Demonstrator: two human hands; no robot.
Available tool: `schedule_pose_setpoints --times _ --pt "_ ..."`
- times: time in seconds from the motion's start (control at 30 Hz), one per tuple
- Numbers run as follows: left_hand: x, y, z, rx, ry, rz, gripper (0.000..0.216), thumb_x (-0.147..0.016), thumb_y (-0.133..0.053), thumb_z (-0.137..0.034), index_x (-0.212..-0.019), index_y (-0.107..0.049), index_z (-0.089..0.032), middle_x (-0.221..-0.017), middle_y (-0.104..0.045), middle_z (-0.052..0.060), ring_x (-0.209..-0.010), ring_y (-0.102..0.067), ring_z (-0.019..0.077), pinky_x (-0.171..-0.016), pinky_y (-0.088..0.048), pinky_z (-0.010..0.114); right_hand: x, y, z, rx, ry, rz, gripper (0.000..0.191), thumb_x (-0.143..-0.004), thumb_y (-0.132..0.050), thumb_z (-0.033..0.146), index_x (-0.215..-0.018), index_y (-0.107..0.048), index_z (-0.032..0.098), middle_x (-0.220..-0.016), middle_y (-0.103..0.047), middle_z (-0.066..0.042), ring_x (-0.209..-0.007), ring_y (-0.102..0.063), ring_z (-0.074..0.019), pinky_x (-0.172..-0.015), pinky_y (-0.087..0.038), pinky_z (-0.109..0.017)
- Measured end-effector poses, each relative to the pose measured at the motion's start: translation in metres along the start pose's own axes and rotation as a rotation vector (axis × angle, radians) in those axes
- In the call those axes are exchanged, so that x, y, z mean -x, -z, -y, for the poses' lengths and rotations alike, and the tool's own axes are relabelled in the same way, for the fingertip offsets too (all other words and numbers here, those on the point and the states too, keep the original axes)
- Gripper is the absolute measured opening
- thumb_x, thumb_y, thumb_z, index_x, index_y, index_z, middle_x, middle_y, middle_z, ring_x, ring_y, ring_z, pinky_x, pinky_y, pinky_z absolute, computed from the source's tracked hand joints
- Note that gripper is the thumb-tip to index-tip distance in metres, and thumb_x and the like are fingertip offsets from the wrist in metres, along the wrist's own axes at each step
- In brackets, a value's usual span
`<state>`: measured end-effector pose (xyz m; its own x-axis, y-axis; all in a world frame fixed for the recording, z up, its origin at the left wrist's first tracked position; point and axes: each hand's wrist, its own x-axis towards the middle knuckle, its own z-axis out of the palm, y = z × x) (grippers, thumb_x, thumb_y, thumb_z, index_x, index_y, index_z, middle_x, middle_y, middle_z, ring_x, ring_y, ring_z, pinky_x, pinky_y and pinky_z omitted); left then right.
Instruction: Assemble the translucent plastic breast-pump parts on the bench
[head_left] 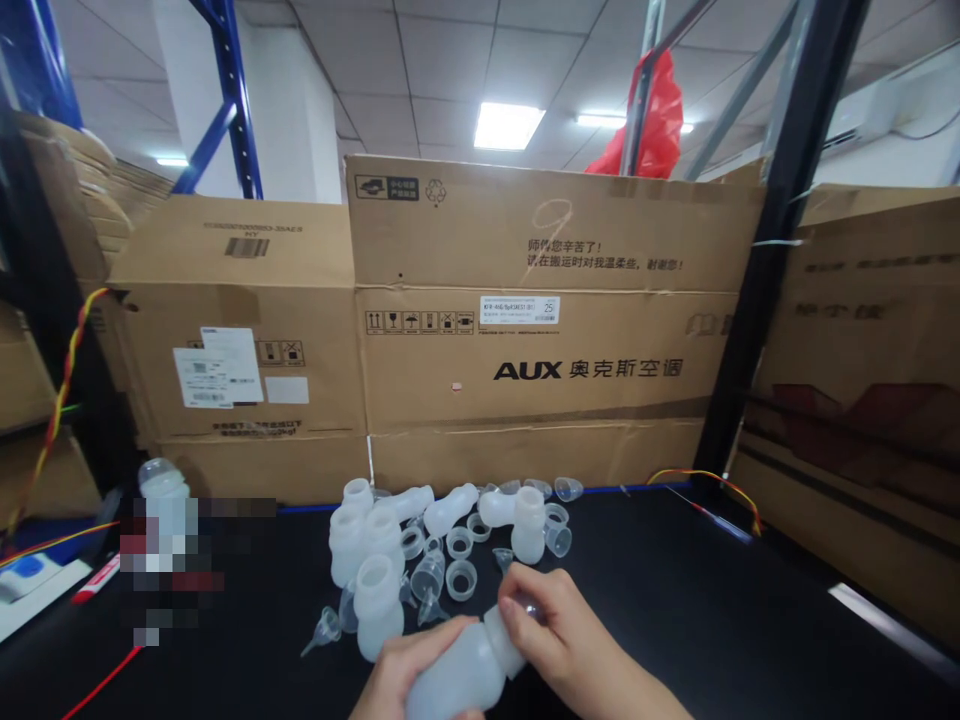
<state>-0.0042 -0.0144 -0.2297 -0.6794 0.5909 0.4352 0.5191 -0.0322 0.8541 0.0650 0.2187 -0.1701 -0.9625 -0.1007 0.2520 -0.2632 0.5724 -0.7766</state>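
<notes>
A frosted white plastic bottle (456,678) lies tilted at the bottom centre, its neck end up and to the right. Around its body wraps my left hand (394,668), partly cut off by the lower edge. My right hand (564,628) pinches the top end, with thumb and fingers closed at the white screw collar (501,640); a bit of clear plastic shows by the fingertips. Just beyond stand open bottles (379,605), with several more upright or lying behind. Loose ring collars (460,580) and clear funnel-shaped tips (325,628) are scattered among them.
All this rests on a black tabletop (675,600). Tall cardboard sheets (540,400) wall off the back, between dark rack posts (772,250). At left are another bottle (169,490), partly blurred out, and a red marker (97,578). Coloured wires (712,475) lie at back right.
</notes>
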Motion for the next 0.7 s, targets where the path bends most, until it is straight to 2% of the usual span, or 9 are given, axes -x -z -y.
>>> schedule_pose_setpoints --times 0.07,0.13,0.23,0.3,0.4,0.47,0.57,0.63,0.7 --pt "-0.001 0.0 0.0 -0.331 -0.358 0.007 0.057 -0.091 -0.076 -0.036 -0.144 -0.06 -0.026 -0.114 -0.08 0.006 -0.092 -0.079 0.0201 -0.079 -0.066 0.022 -0.004 -0.006 0.0 -0.002 -0.061 -0.014 0.047 -0.099 -0.042 0.052 -0.078 -0.057 0.013 -0.068 -0.049 -0.001 -0.067 -0.042 -0.0096 -0.062 -0.029 -0.02" --pt "-0.004 0.001 -0.007 -0.631 -0.603 -0.035 0.06 -0.096 -0.063 -0.021 -0.154 -0.047 -0.019 -0.112 -0.08 0.009 -0.091 -0.08 0.0195 -0.079 -0.067 0.021 -0.009 -0.013 -0.004 -0.05 -0.138 -0.033 0.047 -0.097 -0.044 0.052 -0.073 -0.05 0.012 -0.068 -0.045 0.0 -0.068 -0.04 -0.0087 -0.061 -0.028 -0.019" --pt "-0.006 -0.002 -0.019 -0.969 -0.732 -0.124 0.052 -0.092 -0.049 -0.011 -0.143 -0.055 -0.009 -0.106 -0.08 0.012 -0.085 -0.08 0.0206 -0.074 -0.068 0.024 -0.014 -0.021 -0.013 -0.15 -0.24 -0.04 0.047 -0.094 -0.046 0.054 -0.07 -0.044 0.013 -0.066 -0.039 0.001 -0.064 -0.037 -0.0069 -0.056 -0.026 -0.017" --pt "-0.006 -0.007 -0.023 -1.062 -0.703 -0.153 0.048 -0.09 -0.047 -0.011 -0.135 -0.061 -0.01 -0.105 -0.08 0.01 -0.081 -0.08 0.0197 -0.071 -0.067 0.024 -0.016 -0.024 -0.016 -0.183 -0.305 -0.027 0.048 -0.094 -0.043 0.058 -0.072 -0.043 0.015 -0.062 -0.038 0.002 -0.055 -0.037 -0.0064 -0.05 -0.025 -0.016" --pt "-0.003 -0.012 -0.017 -1.044 -0.54 -0.123 0.049 -0.093 -0.054 -0.02 -0.141 -0.056 -0.015 -0.116 -0.078 0.009 -0.097 -0.079 0.0199 -0.079 -0.068 0.023 -0.013 -0.021 -0.014 -0.268 -0.36 -0.05 0.053 -0.095 -0.043 0.069 -0.091 -0.05 0.017 -0.056 -0.042 0.005 -0.042 -0.042 -0.0094 -0.039 -0.027 -0.016" --pt "-0.001 -0.013 -0.008 -0.983 -0.46 -0.086 0.057 -0.097 -0.057 -0.036 -0.151 -0.045 -0.018 -0.129 -0.074 0.01 -0.113 -0.075 0.0212 -0.088 -0.067 0.025 -0.011 -0.014 -0.01 -0.315 -0.266 -0.177 0.055 -0.093 -0.054 0.071 -0.102 -0.051 0.017 -0.061 -0.05 0.004 -0.046 -0.049 -0.0103 -0.041 -0.035 -0.016" --pt "0.001 -0.011 0.003 -0.881 -0.466 -0.053 0.074 -0.102 -0.043 -0.059 -0.162 -0.025 -0.02 -0.14 -0.069 0.013 -0.12 -0.073 0.0233 -0.095 -0.066 0.03 -0.008 0.006 -0.009 -0.307 -0.031 -0.412 0.051 -0.089 -0.073 0.06 -0.108 -0.053 0.017 -0.075 -0.062 0.0 -0.062 -0.059 -0.0103 -0.056 -0.048 -0.014" --pt "0.0 -0.008 0.004 -0.844 -0.477 0.011 0.082 -0.101 -0.041 -0.067 -0.165 -0.015 -0.023 -0.142 -0.068 0.012 -0.12 -0.073 0.0231 -0.097 -0.065 0.031 -0.009 0.024 -0.013 -0.314 0.066 -0.547 0.048 -0.088 -0.077 0.055 -0.109 -0.055 0.017 -0.081 -0.066 -0.002 -0.067 -0.063 -0.0116 -0.06 -0.052 -0.015" --pt "-0.003 -0.005 0.001 -0.823 -0.461 0.118 0.087 -0.098 -0.049 -0.068 -0.166 -0.012 -0.026 -0.144 -0.067 0.01 -0.124 -0.071 0.0229 -0.101 -0.063 0.03 -0.012 0.044 -0.021 -0.343 0.12 -0.701 0.047 -0.085 -0.08 0.053 -0.106 -0.058 0.017 -0.086 -0.068 -0.004 -0.069 -0.065 -0.0127 -0.06 -0.053 -0.016"
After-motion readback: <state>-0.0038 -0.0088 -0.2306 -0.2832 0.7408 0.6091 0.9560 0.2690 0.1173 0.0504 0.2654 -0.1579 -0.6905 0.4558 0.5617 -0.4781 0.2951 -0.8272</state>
